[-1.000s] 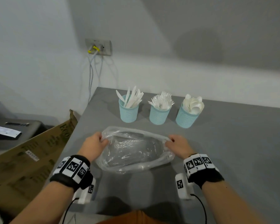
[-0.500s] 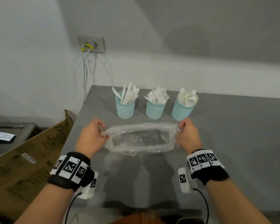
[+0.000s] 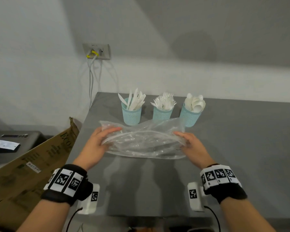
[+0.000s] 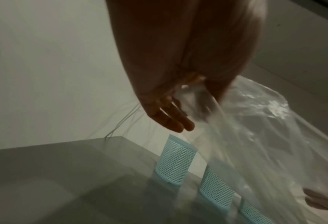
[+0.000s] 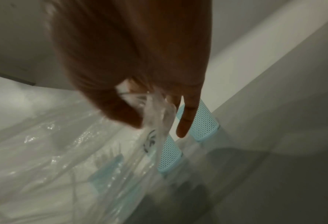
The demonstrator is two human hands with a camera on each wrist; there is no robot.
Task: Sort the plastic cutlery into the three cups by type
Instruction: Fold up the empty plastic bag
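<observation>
In the lower half of both wrist views, motion blur and the crumpled clear plastic bag (image 3: 144, 139) veil the cups' bases, so I can't tell whether anything lies inside the bag. The matte grey tabletop (image 3: 241, 139) meets a pale wall carrying a socket plate with yellow-tipped cables (image 3: 96, 51) at upper left; a brown cardboard box (image 3: 32, 164) leans at lower left. Mid-frame, my left hand (image 3: 97, 144) and right hand (image 3: 192, 148) each pinch one end of the bag between thumb and fingers. Just beyond it stand three turquoise mesh cups: white plastic knives (image 3: 136, 101), forks (image 3: 163, 102), spoons (image 3: 195, 102).
</observation>
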